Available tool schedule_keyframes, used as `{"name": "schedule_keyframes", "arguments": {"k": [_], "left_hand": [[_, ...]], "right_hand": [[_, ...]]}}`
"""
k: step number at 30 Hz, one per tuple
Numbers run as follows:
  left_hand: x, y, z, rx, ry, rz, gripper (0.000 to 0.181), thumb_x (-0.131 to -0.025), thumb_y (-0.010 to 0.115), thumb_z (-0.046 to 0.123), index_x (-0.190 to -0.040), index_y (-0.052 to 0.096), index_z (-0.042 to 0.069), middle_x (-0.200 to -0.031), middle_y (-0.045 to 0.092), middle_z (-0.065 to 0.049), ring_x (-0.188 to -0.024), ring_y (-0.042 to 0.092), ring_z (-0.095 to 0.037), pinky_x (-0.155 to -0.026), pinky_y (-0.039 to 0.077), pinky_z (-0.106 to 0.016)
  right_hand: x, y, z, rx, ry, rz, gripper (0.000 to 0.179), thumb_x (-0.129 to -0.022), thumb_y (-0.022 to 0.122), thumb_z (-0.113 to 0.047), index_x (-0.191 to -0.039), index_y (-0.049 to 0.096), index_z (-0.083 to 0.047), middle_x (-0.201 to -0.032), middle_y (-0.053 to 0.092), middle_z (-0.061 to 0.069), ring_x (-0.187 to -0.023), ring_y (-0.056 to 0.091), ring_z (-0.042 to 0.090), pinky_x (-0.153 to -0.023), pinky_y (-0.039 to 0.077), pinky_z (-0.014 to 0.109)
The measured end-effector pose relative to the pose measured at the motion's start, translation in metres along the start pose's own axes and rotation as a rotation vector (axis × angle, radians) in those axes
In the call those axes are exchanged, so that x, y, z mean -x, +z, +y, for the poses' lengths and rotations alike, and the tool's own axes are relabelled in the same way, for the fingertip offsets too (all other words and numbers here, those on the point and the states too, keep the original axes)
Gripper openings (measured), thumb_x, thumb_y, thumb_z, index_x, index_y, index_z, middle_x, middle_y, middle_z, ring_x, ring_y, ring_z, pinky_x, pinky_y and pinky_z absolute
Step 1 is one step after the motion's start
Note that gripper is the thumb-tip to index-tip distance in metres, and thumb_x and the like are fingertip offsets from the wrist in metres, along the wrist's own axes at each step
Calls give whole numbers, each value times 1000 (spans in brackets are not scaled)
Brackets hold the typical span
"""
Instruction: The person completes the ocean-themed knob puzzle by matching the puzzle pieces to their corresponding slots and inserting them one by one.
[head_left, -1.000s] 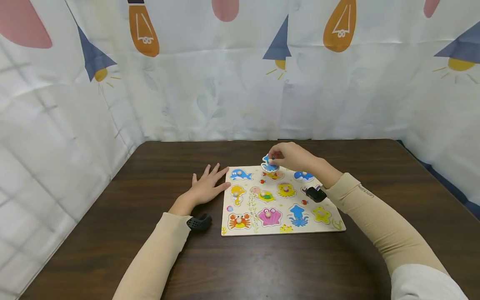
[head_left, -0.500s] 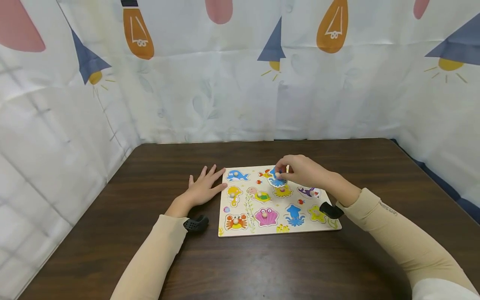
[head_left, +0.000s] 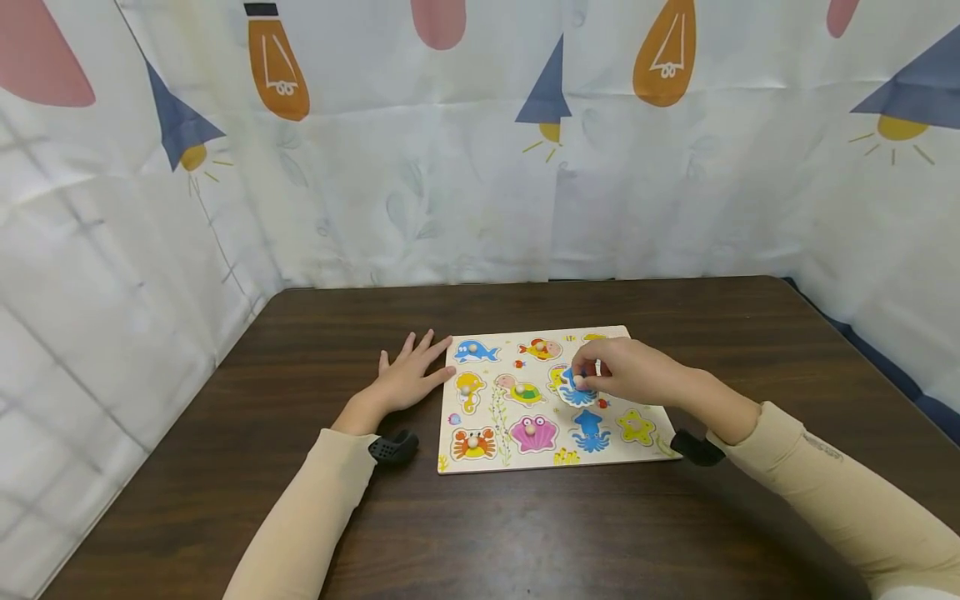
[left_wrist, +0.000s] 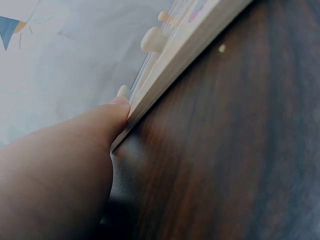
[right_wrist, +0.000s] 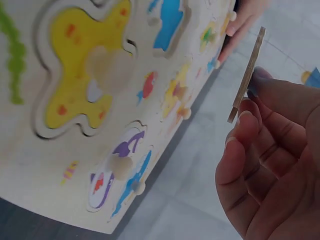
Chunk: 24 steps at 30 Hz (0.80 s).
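Observation:
My right hand (head_left: 637, 375) pinches a blue squid puzzle piece (head_left: 577, 390) by its knob. The piece is above the middle right of the wooden peg puzzle board (head_left: 487, 462), partly covering the yellow octopus piece. In the right wrist view the squid piece (right_wrist: 247, 75) appears edge-on between thumb and fingers, apart from the board. A squid picture without a knob (head_left: 590, 431) shows in the board's front row. My left hand (head_left: 401, 383) lies with fingers spread at the board's left edge; its thumb (left_wrist: 117, 112) touches that edge in the left wrist view.
Other knobbed pieces sit in the board, among them a crab (head_left: 473, 443), a pink shell (head_left: 533, 433), a turtle (head_left: 519, 389) and a yellow starfish (head_left: 636, 427). The board lies on a dark wooden table (head_left: 360, 517), with a patterned curtain (head_left: 465, 183) behind.
My right hand has carried the squid piece from the board's back edge toward the front and right, over the octopus. The left hand has stayed at the board's left edge.

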<state>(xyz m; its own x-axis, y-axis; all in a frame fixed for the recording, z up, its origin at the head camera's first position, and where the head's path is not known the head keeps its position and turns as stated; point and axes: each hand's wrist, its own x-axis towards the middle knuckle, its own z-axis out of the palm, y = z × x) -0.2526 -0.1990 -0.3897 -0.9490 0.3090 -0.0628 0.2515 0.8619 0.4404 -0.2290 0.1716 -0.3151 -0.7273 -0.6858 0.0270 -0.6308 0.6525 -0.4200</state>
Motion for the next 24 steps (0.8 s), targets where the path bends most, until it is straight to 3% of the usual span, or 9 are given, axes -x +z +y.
{"name": "schedule_keyframes", "arguments": {"k": [14,24], "left_hand": [[-1,2,-1,-1,1,0,72,-106,45,56,-166,23,23,-171,6,-14,-155,-5,-42,-110,-9,-77],[-1,2,-1,-5,-3,5,72,-106,46,55,-166,24,22,-171,7,-15,-155,-4,-43,-110,-8,-77]], "right_hand": [[23,20,-1,69,50,-105,13,-93,79,-18,-90,67,-23,-78,54,-13,-69,50,6,-59,41,24],[25,22,-4,115,11,-91,12,-91,81,-20,-89,69,-23,-77,53,-14,-69,49,4,-59,41,24]]}}
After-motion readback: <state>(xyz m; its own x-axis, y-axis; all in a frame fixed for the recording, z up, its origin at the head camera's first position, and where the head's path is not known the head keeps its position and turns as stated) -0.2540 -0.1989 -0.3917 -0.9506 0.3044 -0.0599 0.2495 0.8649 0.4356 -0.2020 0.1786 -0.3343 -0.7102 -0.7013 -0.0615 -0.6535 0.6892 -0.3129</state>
